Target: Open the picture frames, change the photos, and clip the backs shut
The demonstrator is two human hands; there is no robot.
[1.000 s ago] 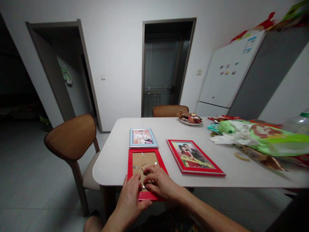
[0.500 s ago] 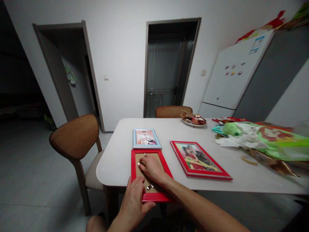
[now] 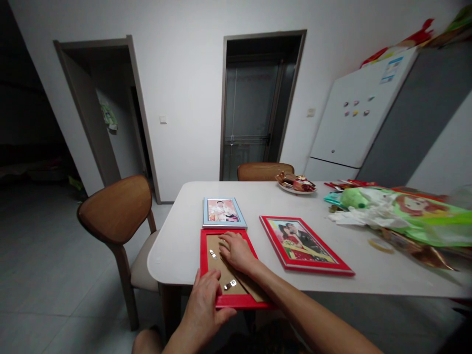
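A red picture frame (image 3: 239, 301) lies face down at the near edge of the white table, its brown backing board (image 3: 217, 270) showing. My left hand (image 3: 204, 300) grips the frame's lower left side, fingers over the rim and thumb at the near edge. My right hand (image 3: 237, 251) rests on the upper part of the backing with its fingers stretched out; its thumb is hidden. Under that hand and wrist a strip of brown board seems slightly raised. Two metal clips show on the backing: one upper left (image 3: 213, 254), another lower down (image 3: 230, 285).
Touching the red frame's far side is a light blue picture frame (image 3: 243, 221), face up. Another red picture frame (image 3: 313, 270) lies face up to the right. A plate (image 3: 295, 190) of wrapped items and a green bag (image 3: 435, 216) stand farther off. A wooden chair (image 3: 118, 206) is at left.
My right hand has shifted slightly right and its fingers have spread from a pinch near the upper left clip. That clip is now uncovered and turned. My left hand has stayed put.
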